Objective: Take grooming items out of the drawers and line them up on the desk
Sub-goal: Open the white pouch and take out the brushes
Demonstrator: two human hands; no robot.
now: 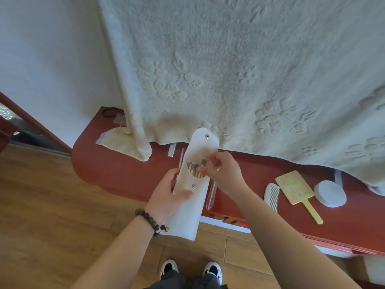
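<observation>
My left hand (pixel 167 198) grips a long white pouch (pixel 190 207) upright above the red desk (pixel 116 170); its snap flap stands open. Several brushes with wooden handles (pixel 196 170) show in the pouch's mouth. My right hand (pixel 221 172) reaches into that mouth, its fingers curled at the brush tips; whether they pinch one I cannot tell. On the desk to the right lie a white comb (pixel 271 195), a yellow hand mirror (pixel 295 187) and a round white case (pixel 330 193), side by side.
A cream embossed blanket (pixel 229 69) hangs over the back of the desk. A clear tube (pixel 211 195) and thin sticks lie on the desk behind the pouch. An open drawer edge (pixel 227 223) shows under the desk front. Wooden floor lies below, with my shoes.
</observation>
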